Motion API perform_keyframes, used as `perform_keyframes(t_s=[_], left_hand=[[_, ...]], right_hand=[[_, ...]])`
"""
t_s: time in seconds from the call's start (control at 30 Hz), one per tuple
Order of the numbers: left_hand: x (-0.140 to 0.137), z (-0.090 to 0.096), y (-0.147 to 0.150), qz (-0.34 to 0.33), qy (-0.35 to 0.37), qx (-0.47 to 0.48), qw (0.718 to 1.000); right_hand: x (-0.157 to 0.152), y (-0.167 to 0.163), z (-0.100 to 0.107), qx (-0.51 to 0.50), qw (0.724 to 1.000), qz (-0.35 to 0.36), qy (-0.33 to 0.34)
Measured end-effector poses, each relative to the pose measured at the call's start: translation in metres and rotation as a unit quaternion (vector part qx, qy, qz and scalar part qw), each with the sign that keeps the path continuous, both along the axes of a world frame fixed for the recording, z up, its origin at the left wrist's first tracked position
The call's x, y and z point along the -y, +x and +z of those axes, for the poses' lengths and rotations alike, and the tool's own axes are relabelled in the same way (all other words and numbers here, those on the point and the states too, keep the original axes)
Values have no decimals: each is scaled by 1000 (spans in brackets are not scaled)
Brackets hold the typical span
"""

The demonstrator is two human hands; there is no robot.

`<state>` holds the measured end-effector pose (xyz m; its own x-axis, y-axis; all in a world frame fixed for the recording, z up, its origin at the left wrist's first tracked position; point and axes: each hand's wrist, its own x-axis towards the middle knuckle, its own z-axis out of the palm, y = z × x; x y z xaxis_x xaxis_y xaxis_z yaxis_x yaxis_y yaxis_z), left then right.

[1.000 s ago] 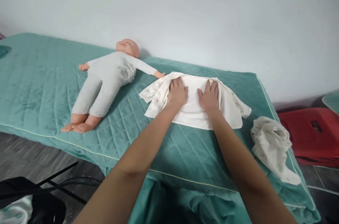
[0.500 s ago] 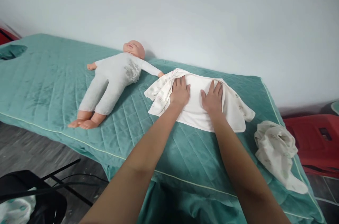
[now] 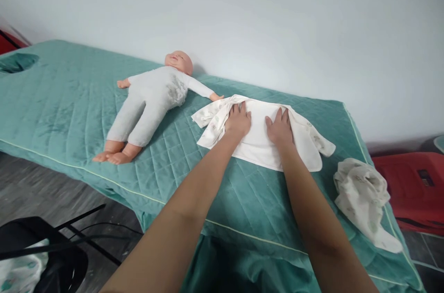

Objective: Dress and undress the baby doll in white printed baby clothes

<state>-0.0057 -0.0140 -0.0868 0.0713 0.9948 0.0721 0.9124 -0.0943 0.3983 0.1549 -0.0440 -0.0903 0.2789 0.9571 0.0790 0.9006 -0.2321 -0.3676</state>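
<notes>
A white baby shirt (image 3: 258,122) with a faint print on its sleeves lies spread open on the green quilted bed cover (image 3: 194,177). My left hand (image 3: 238,122) rests flat on the shirt's left side, fingers stretched toward the collar edge. On the right side of the inner cloth lies my right hand (image 3: 280,127), its fingers also extended. Neither hand grips anything. To the left a baby doll (image 3: 156,89) in a pale grey cloth body lies on its back, one of its hands touching or nearly touching the shirt's upper left edge.
Near the bed's right end lies a crumpled white printed garment (image 3: 362,200). A red plastic chair (image 3: 409,186) stands beyond that end. At lower left is a black chair (image 3: 65,256) with printed cloth (image 3: 24,270) on it. A white wall (image 3: 243,15) runs behind the bed.
Both hands stay flat on the shirt with only a slight shift, and the shirt's upper edge sits a little lower in view. The doll appears slightly further right as the view moves.
</notes>
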Motion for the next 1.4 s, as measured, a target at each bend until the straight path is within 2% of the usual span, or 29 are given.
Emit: perform_keyframes(t_s=[0.23,0.47,0.6,0.97,1.1,1.23,1.33,1.4], left_hand=[[1,5,0,-1,-34,-11,999],[11,9,13,-9,-11,-66,998],[26,6,15,-44,3,-85,995],[72,2,-2,-100,58,-67,991],[96,2,-23,-145,108,-34,983],[125,5,-54,-188,169,-20,967],[139,8,-74,-179,185,-50,965],[144,9,-81,-173,188,-70,964]], right_hand=[[-4,3,-9,16,1000,15,4],[-3,1,3,32,997,18,-65],[1,0,8,29,994,31,-104],[42,-1,9,81,984,114,-109],[74,2,6,113,977,174,-55],[119,13,4,90,958,262,71],[149,19,10,92,941,272,179],[162,18,14,127,933,267,205]])
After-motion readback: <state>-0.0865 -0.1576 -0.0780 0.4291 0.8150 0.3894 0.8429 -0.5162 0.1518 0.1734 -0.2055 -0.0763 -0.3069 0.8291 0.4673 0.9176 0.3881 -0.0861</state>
